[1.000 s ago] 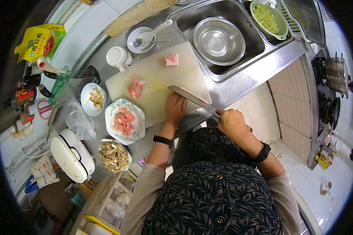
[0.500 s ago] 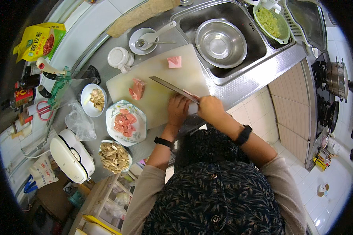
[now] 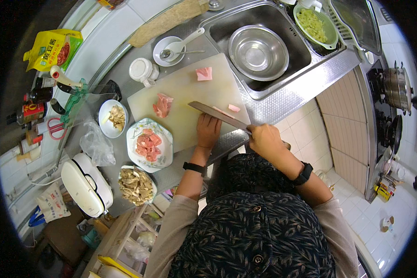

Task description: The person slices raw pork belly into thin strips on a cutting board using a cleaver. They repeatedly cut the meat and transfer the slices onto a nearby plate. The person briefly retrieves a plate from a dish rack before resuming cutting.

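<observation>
Countertop (image 3: 282,99) steel, sink at far right holding metal bowl (image 3: 258,52). Cutting board (image 3: 183,95) pale, centre — meat pieces on it: pile (image 3: 162,105) at left, chunk (image 3: 204,73) at far edge, small bit (image 3: 234,108) beside blade. Plate (image 3: 164,153) of sliced meat just left of board. Knife (image 3: 219,116) lies flat across board's near edge. Right hand (image 3: 265,140) wrapped tight round handle. Left hand (image 3: 208,131) flat on board, fingers pressed together, touching blade.

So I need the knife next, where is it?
In the head view, the knife lies across the cutting board, handle in the right hand, left hand beside the blade.
</observation>
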Action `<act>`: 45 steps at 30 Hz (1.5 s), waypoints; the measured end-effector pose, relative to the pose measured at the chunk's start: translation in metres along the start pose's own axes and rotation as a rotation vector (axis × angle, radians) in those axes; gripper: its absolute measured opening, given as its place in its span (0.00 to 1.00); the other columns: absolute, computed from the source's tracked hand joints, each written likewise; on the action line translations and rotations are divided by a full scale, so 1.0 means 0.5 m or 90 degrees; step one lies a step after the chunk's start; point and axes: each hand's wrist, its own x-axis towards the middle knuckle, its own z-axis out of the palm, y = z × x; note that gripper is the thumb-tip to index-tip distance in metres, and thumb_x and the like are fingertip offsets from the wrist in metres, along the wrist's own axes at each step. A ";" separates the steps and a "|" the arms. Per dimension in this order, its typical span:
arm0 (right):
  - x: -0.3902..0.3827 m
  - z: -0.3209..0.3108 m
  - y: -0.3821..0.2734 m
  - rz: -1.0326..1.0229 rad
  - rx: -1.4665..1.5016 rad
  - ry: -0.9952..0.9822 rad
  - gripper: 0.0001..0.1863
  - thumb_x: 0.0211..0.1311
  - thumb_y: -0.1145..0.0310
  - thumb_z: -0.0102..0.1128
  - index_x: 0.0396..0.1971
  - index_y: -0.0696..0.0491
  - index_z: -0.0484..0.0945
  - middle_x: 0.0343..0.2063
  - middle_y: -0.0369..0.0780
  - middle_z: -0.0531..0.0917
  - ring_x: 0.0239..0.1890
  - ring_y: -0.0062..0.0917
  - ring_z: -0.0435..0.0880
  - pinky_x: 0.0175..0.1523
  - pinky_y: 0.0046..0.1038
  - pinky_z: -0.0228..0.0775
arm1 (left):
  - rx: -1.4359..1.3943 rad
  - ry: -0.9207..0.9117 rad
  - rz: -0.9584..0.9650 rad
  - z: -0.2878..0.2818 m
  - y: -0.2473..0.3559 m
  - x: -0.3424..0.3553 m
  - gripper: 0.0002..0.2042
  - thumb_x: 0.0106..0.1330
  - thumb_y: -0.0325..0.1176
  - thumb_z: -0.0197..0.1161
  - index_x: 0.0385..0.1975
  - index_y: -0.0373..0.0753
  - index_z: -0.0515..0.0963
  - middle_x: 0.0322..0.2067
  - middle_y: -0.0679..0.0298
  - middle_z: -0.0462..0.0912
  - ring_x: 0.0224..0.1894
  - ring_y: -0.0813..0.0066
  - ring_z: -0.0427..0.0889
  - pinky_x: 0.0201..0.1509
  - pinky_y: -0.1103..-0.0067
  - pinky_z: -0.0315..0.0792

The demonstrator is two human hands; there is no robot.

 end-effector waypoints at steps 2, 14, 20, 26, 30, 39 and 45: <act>-0.025 -0.009 0.001 0.005 -0.017 0.027 0.07 0.45 0.72 0.54 0.24 0.55 0.79 0.18 0.48 0.79 0.25 0.42 0.81 0.32 0.39 0.73 | 0.002 -0.009 0.002 0.002 -0.004 -0.001 0.11 0.55 0.28 0.59 0.38 0.36 0.76 0.39 0.54 0.75 0.43 0.51 0.73 0.48 0.63 0.68; 0.028 -0.004 -0.019 0.033 -0.039 -0.049 0.07 0.44 0.72 0.55 0.21 0.58 0.79 0.20 0.49 0.80 0.25 0.43 0.81 0.34 0.38 0.75 | -0.023 -0.024 -0.010 -0.007 -0.004 0.005 0.10 0.54 0.28 0.60 0.37 0.37 0.78 0.39 0.57 0.76 0.43 0.53 0.74 0.49 0.65 0.69; 0.140 0.052 -0.059 0.029 -0.046 -0.038 0.07 0.45 0.70 0.57 0.23 0.57 0.79 0.26 0.50 0.81 0.31 0.40 0.83 0.37 0.36 0.76 | -0.005 -0.031 -0.025 0.004 -0.005 -0.001 0.08 0.54 0.29 0.62 0.34 0.37 0.77 0.38 0.57 0.76 0.44 0.54 0.73 0.49 0.65 0.69; 0.118 0.047 -0.026 0.028 0.044 0.055 0.09 0.48 0.67 0.56 0.22 0.57 0.80 0.20 0.51 0.79 0.26 0.45 0.80 0.35 0.41 0.73 | -0.037 -0.035 -0.006 -0.009 0.000 0.009 0.08 0.56 0.27 0.60 0.36 0.36 0.76 0.38 0.58 0.76 0.43 0.56 0.74 0.48 0.67 0.69; 0.072 0.024 0.003 0.006 0.038 0.050 0.07 0.49 0.68 0.56 0.23 0.55 0.80 0.18 0.50 0.79 0.24 0.45 0.79 0.33 0.42 0.72 | -0.033 -0.021 0.022 -0.010 -0.001 0.005 0.09 0.56 0.27 0.59 0.37 0.35 0.76 0.38 0.57 0.75 0.42 0.56 0.73 0.47 0.66 0.70; -0.028 -0.013 -0.006 0.002 -0.038 -0.009 0.07 0.46 0.69 0.56 0.25 0.55 0.79 0.18 0.49 0.79 0.23 0.44 0.79 0.33 0.40 0.72 | -0.033 -0.031 0.002 0.000 -0.013 -0.015 0.12 0.55 0.28 0.59 0.39 0.36 0.76 0.39 0.53 0.75 0.44 0.49 0.72 0.50 0.61 0.68; -0.017 -0.022 -0.020 0.051 -0.053 -0.058 0.06 0.45 0.71 0.57 0.22 0.57 0.79 0.21 0.49 0.80 0.27 0.42 0.82 0.35 0.38 0.74 | -0.013 -0.058 0.006 -0.009 -0.013 -0.011 0.12 0.56 0.29 0.58 0.39 0.35 0.77 0.40 0.54 0.76 0.45 0.51 0.73 0.52 0.63 0.68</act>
